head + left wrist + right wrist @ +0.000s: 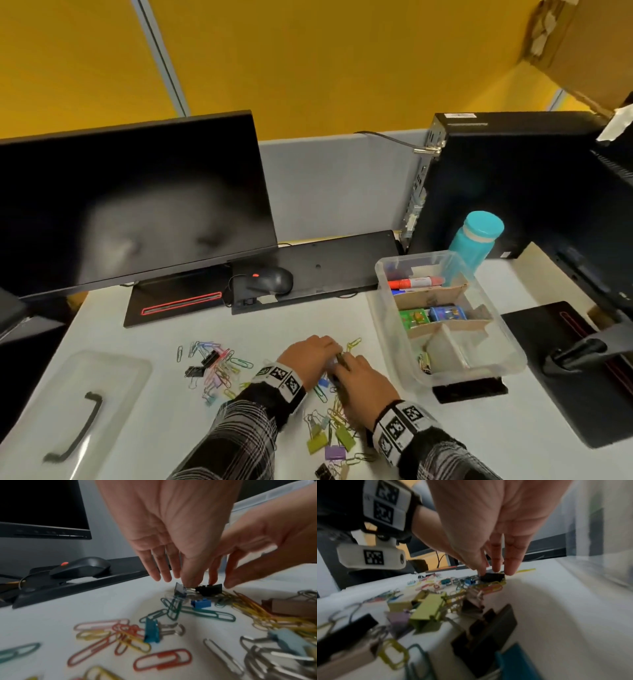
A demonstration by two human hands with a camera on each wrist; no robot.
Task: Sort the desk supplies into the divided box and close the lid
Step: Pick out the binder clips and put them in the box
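Note:
My two hands meet over scattered paper clips (222, 366) and binder clips (329, 438) on the white desk. My left hand (329, 353) (181, 582) points its fingers down, and its thumb and forefinger pinch a small grey-blue binder clip (180, 590). My right hand (346, 368) (494, 573) pinches a black binder clip (493, 577) (210, 589) right beside it. The clear divided box (387, 318) stands open to the right, holding a red marker (416, 283), two small colourful items (431, 315) and a few clips (424, 363). Its clear lid (113, 383) lies flat at the far left.
A black monitor (130, 205) stands at the back left, with a mouse (270, 279) on an upturned keyboard (342, 263) behind the clips. A teal bottle (476, 240) and a PC tower (507, 178) stand behind the box. A second monitor base (565, 370) lies at right.

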